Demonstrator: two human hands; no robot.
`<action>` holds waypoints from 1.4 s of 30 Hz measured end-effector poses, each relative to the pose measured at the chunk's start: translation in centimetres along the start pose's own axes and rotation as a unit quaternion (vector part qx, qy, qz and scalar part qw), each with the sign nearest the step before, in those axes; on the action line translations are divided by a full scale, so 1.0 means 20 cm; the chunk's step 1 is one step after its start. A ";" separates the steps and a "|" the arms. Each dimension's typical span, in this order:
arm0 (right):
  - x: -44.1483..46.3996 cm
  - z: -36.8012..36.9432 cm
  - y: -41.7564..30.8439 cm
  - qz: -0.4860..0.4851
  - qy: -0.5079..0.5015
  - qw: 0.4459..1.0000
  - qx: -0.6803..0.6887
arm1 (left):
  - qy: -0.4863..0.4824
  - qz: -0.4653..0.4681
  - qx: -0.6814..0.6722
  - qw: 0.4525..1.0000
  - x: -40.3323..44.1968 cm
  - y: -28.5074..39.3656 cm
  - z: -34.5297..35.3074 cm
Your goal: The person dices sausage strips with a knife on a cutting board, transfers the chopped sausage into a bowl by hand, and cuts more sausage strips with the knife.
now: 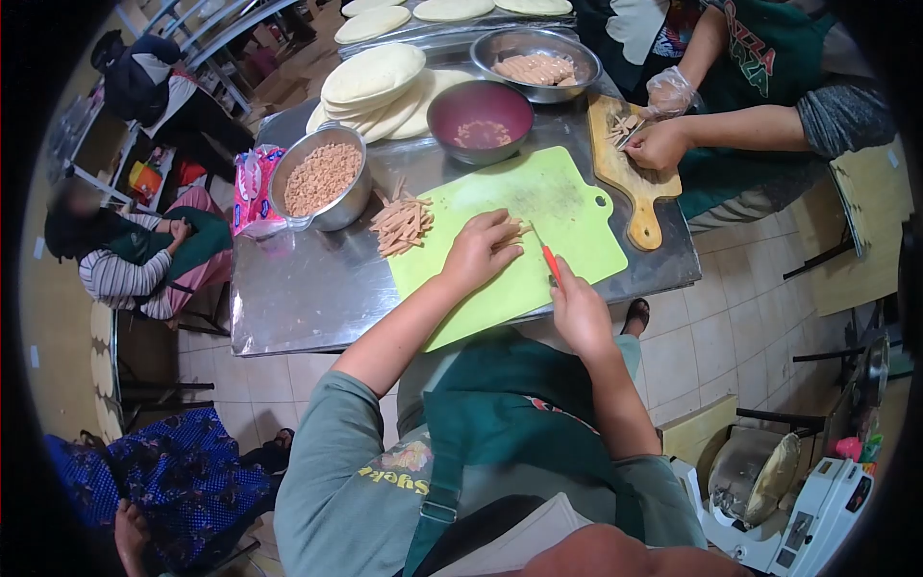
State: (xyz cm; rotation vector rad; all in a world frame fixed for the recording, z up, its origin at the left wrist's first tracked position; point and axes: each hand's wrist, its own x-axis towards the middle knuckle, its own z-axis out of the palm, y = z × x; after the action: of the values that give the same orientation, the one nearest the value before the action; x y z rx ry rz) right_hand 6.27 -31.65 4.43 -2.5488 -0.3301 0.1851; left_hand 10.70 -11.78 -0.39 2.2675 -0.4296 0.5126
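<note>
My left hand point(484, 248) lies on the green cutting board point(558, 192), its fingers bent together over small pale sausage strips point(524, 227) that poke out at the fingertips. In my right hand point(582, 313) is a knife point(550, 262) with an orange handle, its thin blade pointing away from me beside those strips. A pile of cut sausage sticks point(402, 226) rests at the board's left edge. Most of what lies under my left fingers is hidden.
Behind the board stand a maroon bowl point(481, 115), a metal bowl of sausage point(538, 65), a pot of brown crumbles point(322, 180) and stacked flat dough rounds point(375, 79). At right, a co-worker's gloved hand point(670, 93) and bare hand point(659, 146) work over a wooden board point(644, 202).
</note>
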 end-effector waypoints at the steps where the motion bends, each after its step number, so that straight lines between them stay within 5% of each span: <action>1: 0.00 0.00 -0.01 -0.003 -0.006 1.000 0.010 | 0.012 -0.004 0.001 1.000 0.00 0.00 0.00; 15: 0.05 0.05 -0.01 -0.032 0.017 0.999 0.016 | -0.031 -0.022 -0.004 0.999 0.04 0.01 -0.03; 20: 0.04 0.03 -0.03 -0.025 -0.011 0.999 -0.032 | 0.031 0.046 0.038 0.998 0.04 -0.02 0.01; 24: 0.03 0.00 -0.03 -0.002 0.000 0.999 -0.055 | -0.017 -0.001 0.041 0.999 0.07 0.00 -0.01; 29: -0.01 0.05 -0.02 -0.031 0.015 0.998 -0.051 | 0.044 0.086 0.122 0.988 0.03 -0.01 0.03; 42: 0.07 0.13 -0.04 -0.050 0.006 0.996 -0.076 | 0.063 0.058 0.107 0.991 0.04 0.01 0.05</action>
State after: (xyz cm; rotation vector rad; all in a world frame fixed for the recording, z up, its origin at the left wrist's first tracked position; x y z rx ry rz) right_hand 6.98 -29.33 2.56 -2.6749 -0.4821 0.1112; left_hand 11.55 -12.80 -0.60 2.4063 -0.4622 0.7902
